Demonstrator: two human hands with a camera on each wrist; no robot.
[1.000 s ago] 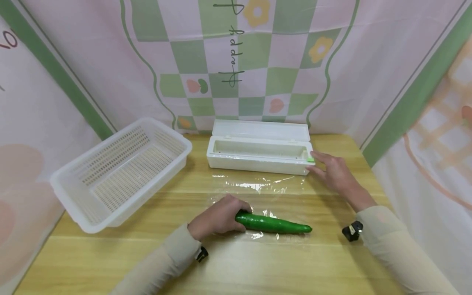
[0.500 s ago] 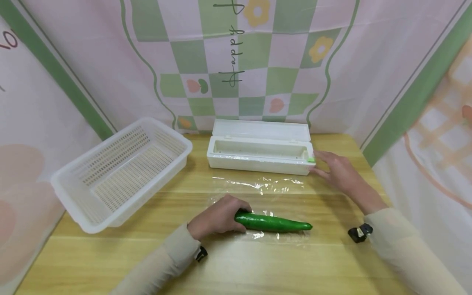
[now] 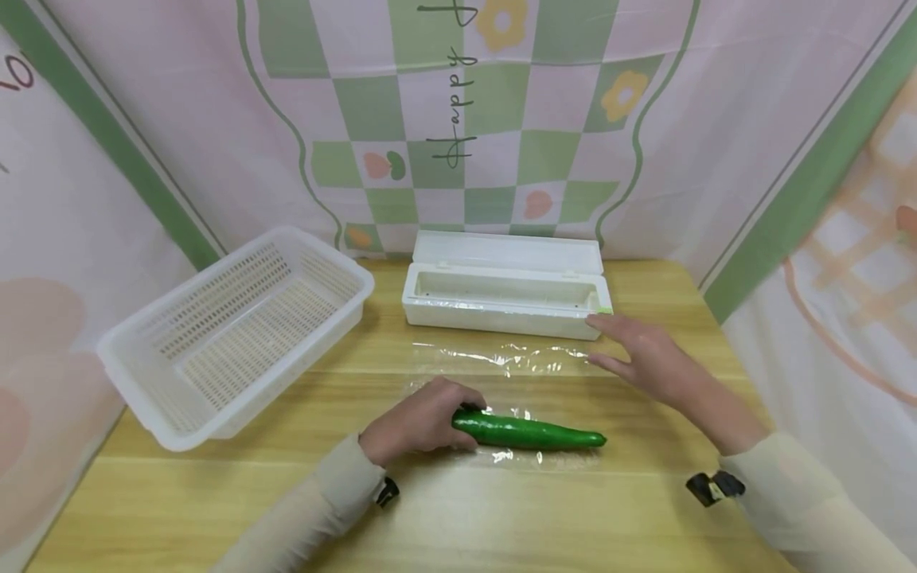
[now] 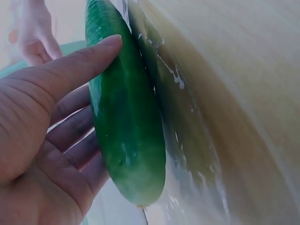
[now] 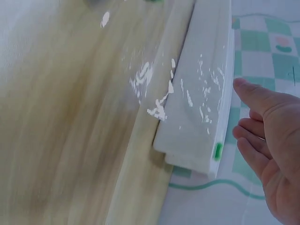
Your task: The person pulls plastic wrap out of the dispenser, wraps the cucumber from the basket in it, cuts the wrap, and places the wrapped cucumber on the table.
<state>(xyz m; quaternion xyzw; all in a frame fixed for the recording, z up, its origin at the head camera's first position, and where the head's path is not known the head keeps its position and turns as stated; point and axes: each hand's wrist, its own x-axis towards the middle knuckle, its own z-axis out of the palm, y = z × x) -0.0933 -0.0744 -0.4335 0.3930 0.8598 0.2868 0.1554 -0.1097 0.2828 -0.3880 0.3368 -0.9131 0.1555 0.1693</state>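
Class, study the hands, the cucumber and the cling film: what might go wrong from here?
1. The cling film lies wrinkled on the table and may fold onto itself.
2. The left hand holds only one end of the cucumber, so it may roll.
3. The right hand hovers open, steadying nothing.

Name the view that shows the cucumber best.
The head view: the whole cucumber lies on cling film, its left end held by the left hand. The left wrist view shows a close partial stretch; the right wrist view only a green sliver.

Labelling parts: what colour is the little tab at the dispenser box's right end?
Bright green, on the white dispenser box; the tab shows best in the right wrist view.
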